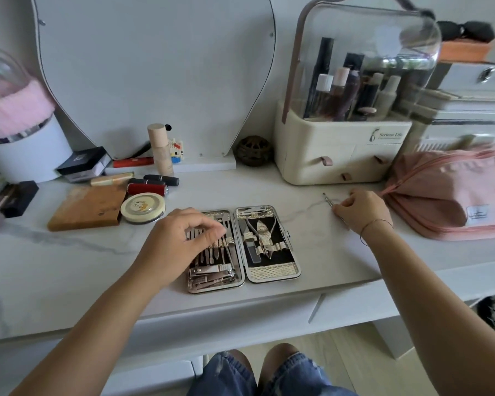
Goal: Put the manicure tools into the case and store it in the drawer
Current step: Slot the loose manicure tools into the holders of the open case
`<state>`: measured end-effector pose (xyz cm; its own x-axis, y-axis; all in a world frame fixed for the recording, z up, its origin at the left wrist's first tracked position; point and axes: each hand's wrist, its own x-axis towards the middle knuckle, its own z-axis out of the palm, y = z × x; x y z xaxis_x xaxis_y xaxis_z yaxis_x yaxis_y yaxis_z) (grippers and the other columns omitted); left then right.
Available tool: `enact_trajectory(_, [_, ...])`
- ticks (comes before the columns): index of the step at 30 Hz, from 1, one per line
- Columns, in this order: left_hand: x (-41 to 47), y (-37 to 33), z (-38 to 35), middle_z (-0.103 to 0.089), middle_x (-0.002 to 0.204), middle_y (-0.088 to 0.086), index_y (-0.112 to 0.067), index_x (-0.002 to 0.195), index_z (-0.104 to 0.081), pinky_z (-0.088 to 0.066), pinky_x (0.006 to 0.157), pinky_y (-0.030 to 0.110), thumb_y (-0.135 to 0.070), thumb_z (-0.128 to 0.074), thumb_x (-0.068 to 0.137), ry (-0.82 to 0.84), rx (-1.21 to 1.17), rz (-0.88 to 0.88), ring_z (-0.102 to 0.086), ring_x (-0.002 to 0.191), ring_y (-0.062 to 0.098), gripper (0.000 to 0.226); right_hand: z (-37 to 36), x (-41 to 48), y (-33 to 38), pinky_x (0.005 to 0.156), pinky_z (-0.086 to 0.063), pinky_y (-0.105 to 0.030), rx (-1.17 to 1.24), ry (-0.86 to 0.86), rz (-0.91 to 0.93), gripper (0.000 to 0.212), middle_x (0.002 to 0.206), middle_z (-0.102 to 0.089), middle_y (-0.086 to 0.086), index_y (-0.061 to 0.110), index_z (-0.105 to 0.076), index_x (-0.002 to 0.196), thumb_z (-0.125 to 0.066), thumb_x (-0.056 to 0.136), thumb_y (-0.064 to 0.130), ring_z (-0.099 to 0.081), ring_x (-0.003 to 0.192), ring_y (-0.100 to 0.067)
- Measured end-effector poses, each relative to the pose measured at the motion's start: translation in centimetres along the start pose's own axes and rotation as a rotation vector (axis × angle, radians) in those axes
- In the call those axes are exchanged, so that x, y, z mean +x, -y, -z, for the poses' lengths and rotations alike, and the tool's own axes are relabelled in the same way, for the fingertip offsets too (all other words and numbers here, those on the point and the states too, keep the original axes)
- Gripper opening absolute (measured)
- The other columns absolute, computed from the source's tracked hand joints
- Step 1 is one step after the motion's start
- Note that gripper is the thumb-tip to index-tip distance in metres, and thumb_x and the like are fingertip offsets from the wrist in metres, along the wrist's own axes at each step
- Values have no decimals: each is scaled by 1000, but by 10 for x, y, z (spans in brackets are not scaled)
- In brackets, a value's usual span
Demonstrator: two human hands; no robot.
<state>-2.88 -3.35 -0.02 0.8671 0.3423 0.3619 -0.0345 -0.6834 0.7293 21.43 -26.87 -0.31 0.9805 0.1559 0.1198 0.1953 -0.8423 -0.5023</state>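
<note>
**Fig.** The manicure case (272,273) is lying open and flat on the counter (69,267), both halves facing up, presumably so the tool loops are staying reachable. The left hand (183,238) is hovering over the case's left half, fingers curling above the racked tools. Whether its grip is holding one cannot be told. Right of the case, the right hand (360,212) is pinching a thin metal tool (327,200) in a narrow grip, its tip projecting beyond the fingers, well apart from the case.
</note>
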Motion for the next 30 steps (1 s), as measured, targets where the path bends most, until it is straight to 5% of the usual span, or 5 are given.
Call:
enact_trajectory(3, [23,2,-2,-67,89,-16,-31,86,-70,-39,76,11,-47,-61,77,-42,-33,26,-56,91,-5,20,0,-2,-3,71,-42,-29,32,-27,19,19,108,-67,-10,12,-67,67,-64,78,26,-59,101,-30])
enact_trajectory(9, [28,8,-18,-60,104,-23,-32,100,-67,-36,91,17,-51,-55,78,21,16,-1,-49,107,-3,32,4,-19,7,62,-35,-24,271,-16,148,18,66,-60,-1,13,-64,66,-66,82,20,-55,66,-16])
enact_trajectory(12, [27,13,-20,-61,105,-21,-32,102,-68,-33,91,17,-48,-57,80,46,83,-13,-48,109,-1,30,2,-37,28,48,-41,-18,559,185,218,2,54,-64,5,7,-66,82,-66,83,9,-49,42,-2])
enact_trajectory(16, [30,16,-20,-63,107,-15,-27,106,-68,-30,88,7,-41,-58,84,42,137,-26,-48,108,1,28,1,-61,62,46,-45,-20,855,576,290,50,66,-66,-11,17,-43,126,-60,84,-3,-55,46,-11])
enact_trajectory(30, [32,19,-21,-64,106,-12,-24,105,-68,-34,88,20,-39,-58,85,27,143,-34,-47,107,4,27,-30,-65,93,43,-44,-19,543,568,479,43,67,-63,-5,16,-51,117,-67,80,2,-60,52,-15])
